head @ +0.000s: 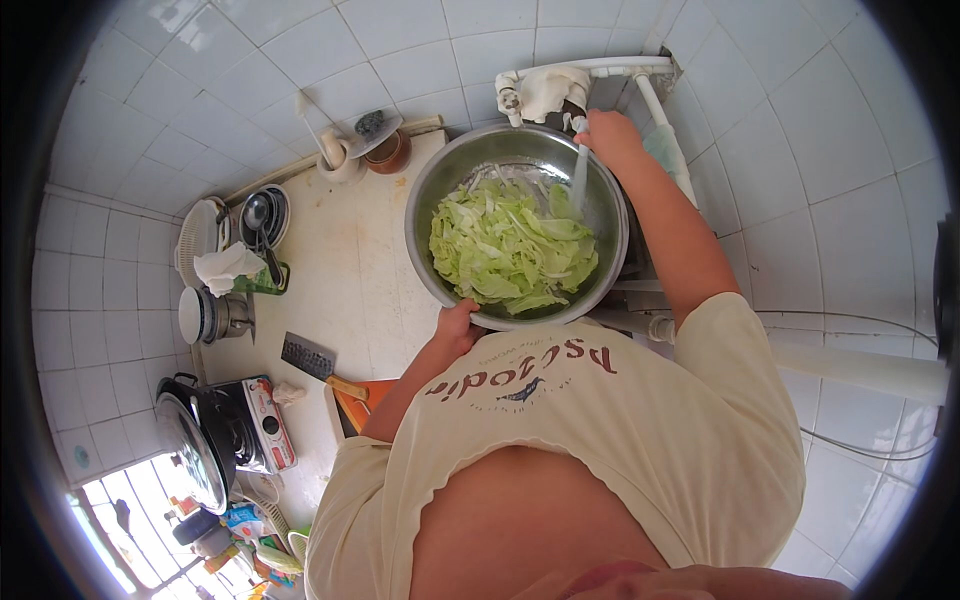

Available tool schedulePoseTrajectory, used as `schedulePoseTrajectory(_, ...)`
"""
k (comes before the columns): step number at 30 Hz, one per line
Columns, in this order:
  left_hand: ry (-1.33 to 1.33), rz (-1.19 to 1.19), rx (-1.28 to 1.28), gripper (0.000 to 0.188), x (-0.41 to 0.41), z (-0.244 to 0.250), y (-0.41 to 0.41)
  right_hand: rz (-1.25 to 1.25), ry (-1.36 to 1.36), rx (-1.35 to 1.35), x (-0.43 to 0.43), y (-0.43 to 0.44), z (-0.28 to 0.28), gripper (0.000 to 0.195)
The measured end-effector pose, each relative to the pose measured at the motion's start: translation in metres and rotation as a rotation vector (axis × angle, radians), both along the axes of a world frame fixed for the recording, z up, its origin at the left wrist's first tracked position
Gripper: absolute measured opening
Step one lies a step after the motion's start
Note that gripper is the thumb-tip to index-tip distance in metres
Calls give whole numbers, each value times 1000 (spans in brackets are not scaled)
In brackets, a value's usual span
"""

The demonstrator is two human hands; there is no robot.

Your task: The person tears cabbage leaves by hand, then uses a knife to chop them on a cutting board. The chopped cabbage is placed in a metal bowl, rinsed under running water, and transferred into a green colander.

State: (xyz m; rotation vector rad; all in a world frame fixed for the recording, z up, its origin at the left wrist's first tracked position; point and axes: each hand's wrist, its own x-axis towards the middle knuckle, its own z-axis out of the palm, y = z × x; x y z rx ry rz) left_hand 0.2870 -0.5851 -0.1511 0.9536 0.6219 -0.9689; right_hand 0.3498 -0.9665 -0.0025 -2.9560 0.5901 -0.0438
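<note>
A wide stainless steel basin point(517, 142) sits in front of me, holding a heap of torn light-green leaves point(510, 244), lettuce or cabbage. My left hand point(457, 327) grips the basin's near-left rim, thumb on top. At the far right rim, my right hand point(609, 139) is closed around the end of a tap point(577, 124), partly hidden by the fingers. Below that hand a whitish, translucent streak point(580, 180) runs down to the leaves; whether it is water or a clear hose I cannot tell. A pale cloth point(551, 94) is wrapped around the pipe beside the tap.
White pipes point(652, 97) run along the tiled wall. On the counter point(360, 247) at left lie a cleaver point(311, 356), stacked bowls with a ladle point(256, 211), and a mortar point(341, 169). A lidded black pan point(199, 442) and portable gas stove point(266, 424) stand nearer the window.
</note>
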Motion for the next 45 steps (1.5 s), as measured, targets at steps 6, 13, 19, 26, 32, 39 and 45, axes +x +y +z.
schedulePoseTrajectory(6, -28, 12, -19, 54, 0, 0, 0, -28, 8, 23, 1, -3, -5, 44)
schedulePoseTrajectory(13, 4, -20, -6, 51, 1, -2, 0, -15, -62, 28, -4, -4, -10, 43)
schedulePoseTrajectory(19, 43, -62, -4, 47, 3, -7, 5, 9, -278, 51, -14, -11, -36, 43)
schedulePoseTrajectory(26, 34, -58, 2, 47, 2, 4, 5, 9, -367, 32, -16, -9, -50, 46)
schedulePoseTrajectory(32, 27, -83, 20, 48, 3, -6, 8, 66, -326, 16, -15, -11, -43, 45)
schedulePoseTrajectory(39, 17, -64, 14, 47, 1, -8, 9, -110, -808, 95, -28, 31, -58, 52)
schedulePoseTrajectory(45, 31, -81, 35, 43, 0, -25, 11, 225, -379, 323, -73, 151, -148, 80)
